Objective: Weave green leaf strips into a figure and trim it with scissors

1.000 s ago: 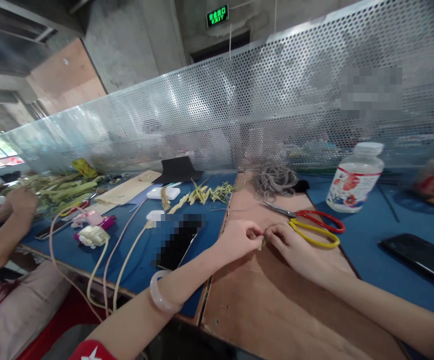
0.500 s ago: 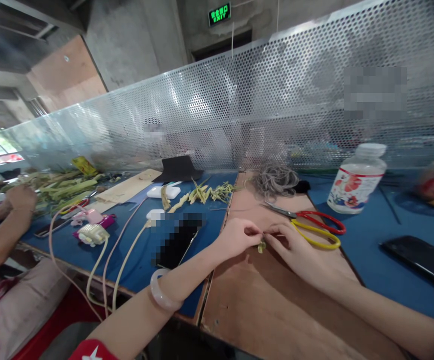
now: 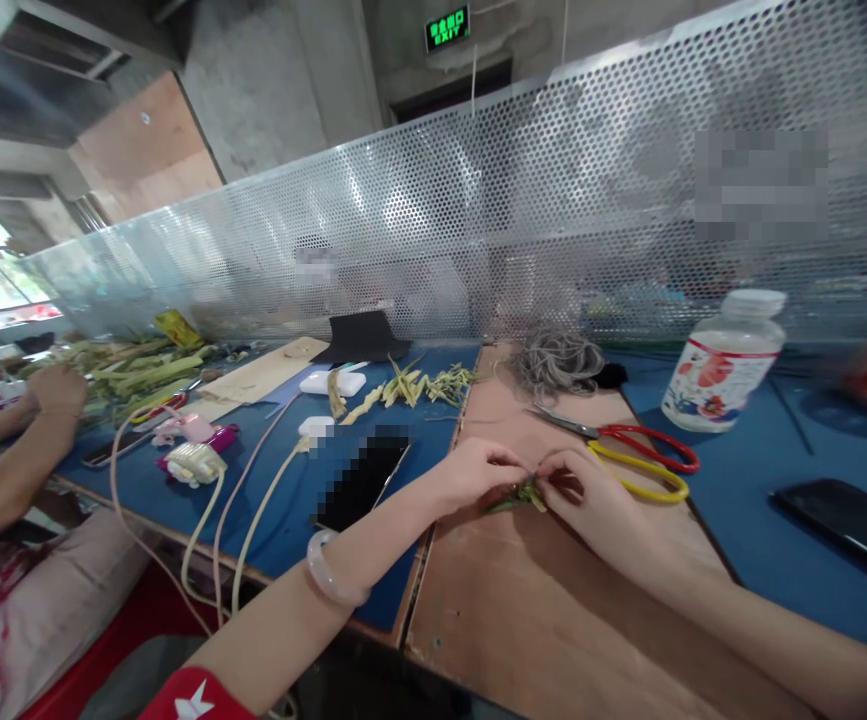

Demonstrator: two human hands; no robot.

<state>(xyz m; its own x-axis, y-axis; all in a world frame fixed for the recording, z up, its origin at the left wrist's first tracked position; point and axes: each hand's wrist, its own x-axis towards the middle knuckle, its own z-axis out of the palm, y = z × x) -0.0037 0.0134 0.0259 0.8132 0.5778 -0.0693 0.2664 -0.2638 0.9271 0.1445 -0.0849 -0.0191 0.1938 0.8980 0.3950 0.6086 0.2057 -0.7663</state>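
My left hand (image 3: pixel 482 472) and my right hand (image 3: pixel 583 495) meet over the wooden board (image 3: pixel 523 590), fingertips pinched close together. Between them is a small green leafy piece (image 3: pixel 527 493), partly covered by the fingers; its exact kind is too small to make out. Both hands are closed on it. Just beyond my right hand lie open-bladed scissors (image 3: pixel 650 447) with one red and one yellow handle loop. A tangle of grey thread (image 3: pixel 559 362) sits farther back on the board.
Left of the board are a black phone (image 3: pixel 365 480), green plant strips (image 3: pixel 410 385), white cases (image 3: pixel 333 382) and cables. On the right stand a labelled bottle (image 3: pixel 725 365) and another phone (image 3: pixel 845 520). A perforated metal screen (image 3: pixel 418 220) runs behind. A co-worker's hands (image 3: pixel 58 390) are far left.
More of the green leafy piece now shows between my fingers, sticking out to the left below my left hand. The whole view has shifted slightly; my hands stay together.
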